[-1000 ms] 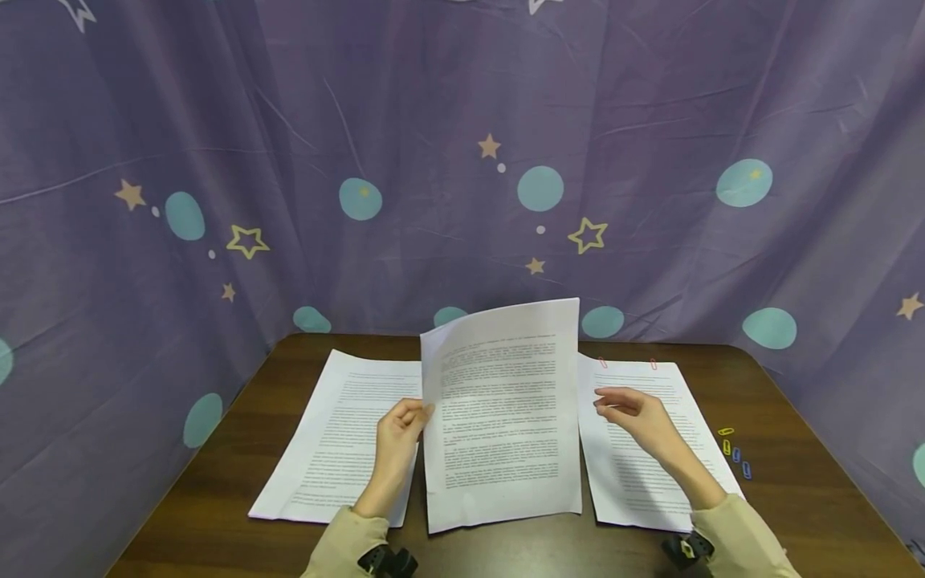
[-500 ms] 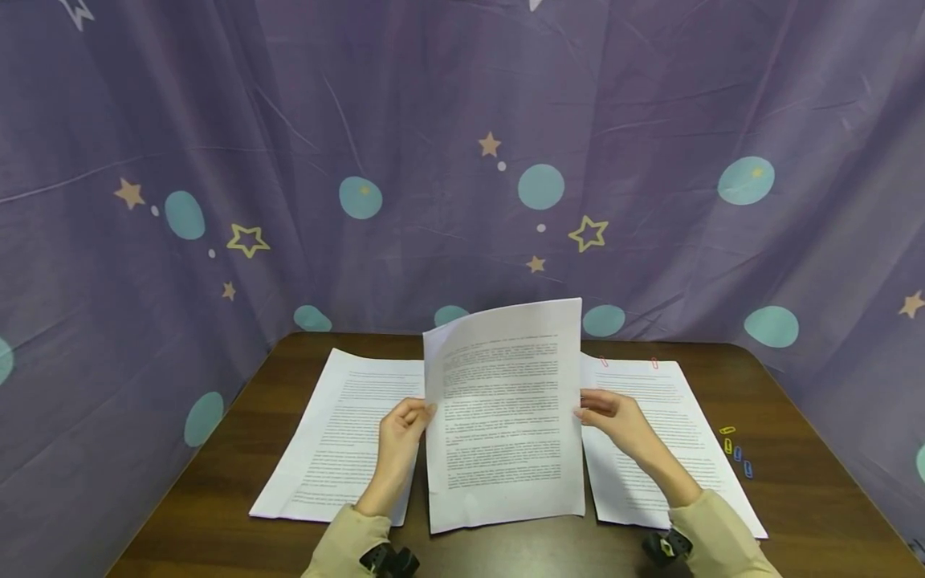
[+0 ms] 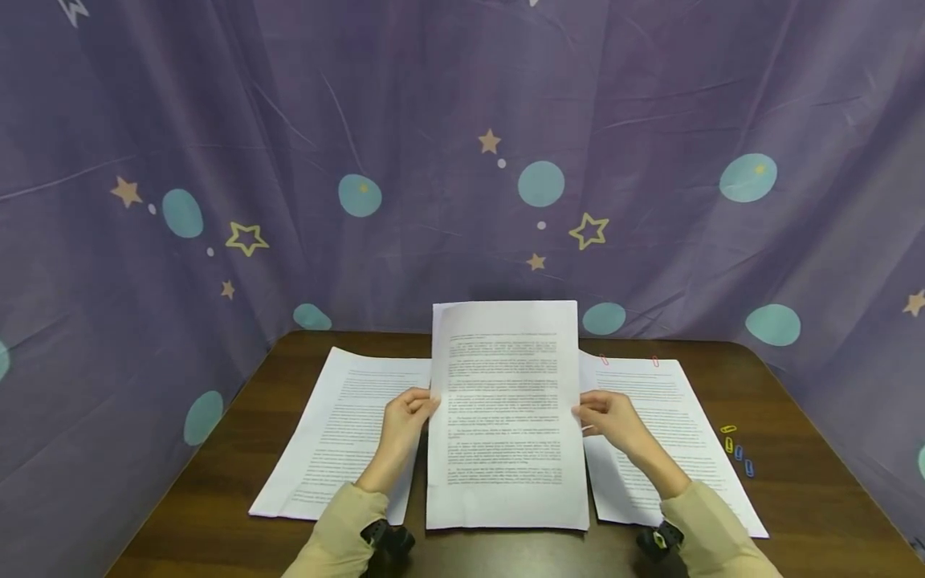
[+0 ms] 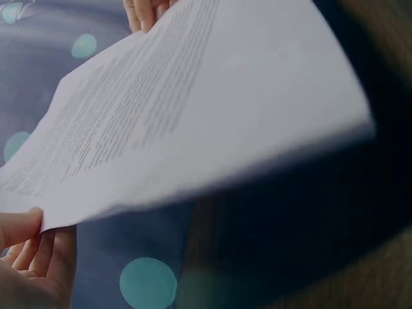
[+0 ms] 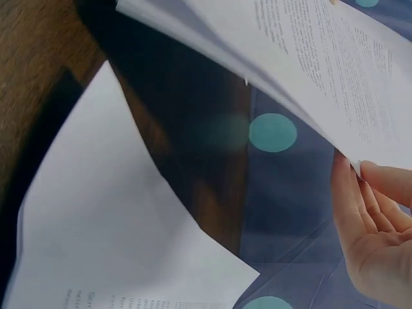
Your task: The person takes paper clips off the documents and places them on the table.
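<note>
Between the two hands a stack of printed paper sheets (image 3: pixel 506 401) is held up off the table, its text side toward the head camera. My left hand (image 3: pixel 403 421) pinches its left edge about mid-height, thumb on the front. On the opposite edge, my right hand (image 3: pixel 613 417) pinches it the same way. The left wrist view shows the thumb (image 4: pixel 22 225) on the printed face and the fingers behind. In the right wrist view several sheet edges of the stack (image 5: pixel 212 38) are slightly fanned near the lower corner.
A printed paper stack (image 3: pixel 311 474) lies on the wooden table (image 3: pixel 209 482) at left. Another stack (image 3: pixel 650 482) lies at right, with two red paper clips (image 3: pixel 655 361) on its top edge. Yellow paper clips (image 3: pixel 728 445) and blue paper clips (image 3: pixel 748 468) lie beyond it. A patterned curtain (image 3: pixel 433 265) hangs behind.
My right hand has moved left from above the right stack and taken hold of the held sheets' right edge. The held sheets have straightened, their top edge now nearly level.
</note>
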`<state>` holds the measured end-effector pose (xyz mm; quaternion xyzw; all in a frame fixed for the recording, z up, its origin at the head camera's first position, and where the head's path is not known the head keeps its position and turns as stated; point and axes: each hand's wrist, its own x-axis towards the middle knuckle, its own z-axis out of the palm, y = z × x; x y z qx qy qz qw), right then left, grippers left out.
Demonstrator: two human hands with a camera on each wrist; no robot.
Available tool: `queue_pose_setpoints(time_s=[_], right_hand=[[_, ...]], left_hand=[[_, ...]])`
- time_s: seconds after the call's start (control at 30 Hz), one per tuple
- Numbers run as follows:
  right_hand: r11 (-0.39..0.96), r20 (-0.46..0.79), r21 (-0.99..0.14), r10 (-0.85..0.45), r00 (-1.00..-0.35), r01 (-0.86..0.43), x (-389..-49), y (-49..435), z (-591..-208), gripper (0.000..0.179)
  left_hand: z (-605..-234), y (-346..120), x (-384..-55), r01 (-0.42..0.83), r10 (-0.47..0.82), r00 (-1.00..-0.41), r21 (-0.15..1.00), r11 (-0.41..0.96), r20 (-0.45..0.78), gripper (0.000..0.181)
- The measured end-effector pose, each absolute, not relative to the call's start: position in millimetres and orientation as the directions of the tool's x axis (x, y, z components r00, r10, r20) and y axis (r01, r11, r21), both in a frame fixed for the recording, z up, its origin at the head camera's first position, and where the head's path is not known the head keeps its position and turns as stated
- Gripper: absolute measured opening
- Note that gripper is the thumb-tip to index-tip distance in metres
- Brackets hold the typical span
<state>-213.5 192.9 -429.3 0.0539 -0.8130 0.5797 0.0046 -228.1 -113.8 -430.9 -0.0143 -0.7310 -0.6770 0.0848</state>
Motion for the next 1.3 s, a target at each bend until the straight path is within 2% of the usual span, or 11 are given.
queue_pose_setpoints(time_s=[0.17,0.37,0.83,1.3], right_hand=[[0.308,0.02,-0.95,-0.08,-0.997,-0.044,-216.6,192.6,-433.0,0.03],[0.292,-0.028,-0.956,-0.05,-0.998,0.012,-220.9,191.5,-440.6,0.031],[0.265,-0.114,-0.957,0.044,-0.993,0.121,-228.3,185.3,-453.5,0.031],[0.238,-0.133,-0.962,0.012,-0.991,0.132,-231.5,182.4,-463.3,0.029]], left_hand=[[-435.0,-115.1,-238.8,0.118,-0.053,-0.99,0.976,0.186,0.129,0.019],[-441.8,-115.1,-248.7,0.082,-0.038,-0.995,0.97,0.23,0.094,0.018],[-454.0,-115.2,-259.8,0.021,-0.039,-0.999,0.975,0.222,0.03,0.02],[-464.7,-119.1,-262.1,-0.06,0.015,-0.998,0.974,0.217,-0.065,0.024]])
